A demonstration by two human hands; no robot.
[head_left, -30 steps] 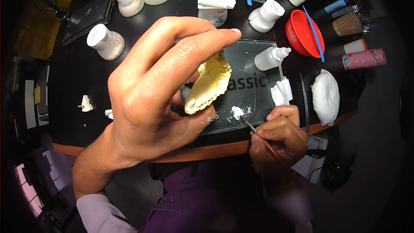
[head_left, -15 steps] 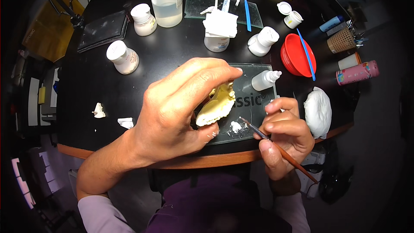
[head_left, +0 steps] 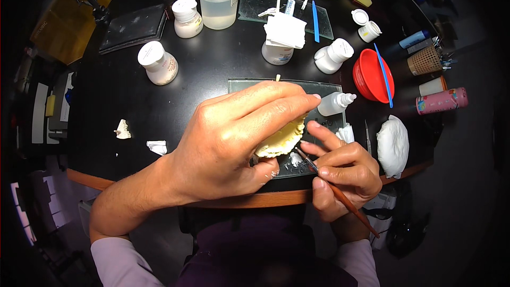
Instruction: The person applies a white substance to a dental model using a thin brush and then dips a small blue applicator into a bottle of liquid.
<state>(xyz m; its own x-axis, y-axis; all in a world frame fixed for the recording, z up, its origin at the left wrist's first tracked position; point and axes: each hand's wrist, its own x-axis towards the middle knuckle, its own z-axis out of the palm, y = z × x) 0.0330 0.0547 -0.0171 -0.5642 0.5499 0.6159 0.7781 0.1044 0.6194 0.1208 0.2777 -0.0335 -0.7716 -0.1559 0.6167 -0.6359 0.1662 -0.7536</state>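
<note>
My left hand (head_left: pixel 228 133) is closed round a pale yellow dental cast (head_left: pixel 281 142) and holds it tilted over a glass slab (head_left: pixel 244 84); palm and fingers hide much of the cast. In my right hand (head_left: pixel 348 175) is a thin paintbrush (head_left: pixel 342 197) with a reddish-brown handle, pinched between thumb and fingers. Its dark tip is close to the cast's lower right edge; whether they touch I cannot tell. Just below that edge, a small heap of white paste (head_left: pixel 296 159) lies on the slab. A small dropper bottle (head_left: pixel 336 103) stands on the slab beyond my fingertips.
Behind my hands stand white jars (head_left: pixel 158 64), a large bottle of clear liquid (head_left: pixel 219 0) and a jar topped with folded tissue (head_left: pixel 285 30). A red bowl (head_left: pixel 366 82) with a blue stick across it and a white wad (head_left: pixel 392 146) are on the right. Left lies a tooth-shaped fragment (head_left: pixel 122 129).
Both hands have come closer together. The cast has shifted right and turned a little, and the brush tip is now nearer its edge. The whole view has moved slightly.
</note>
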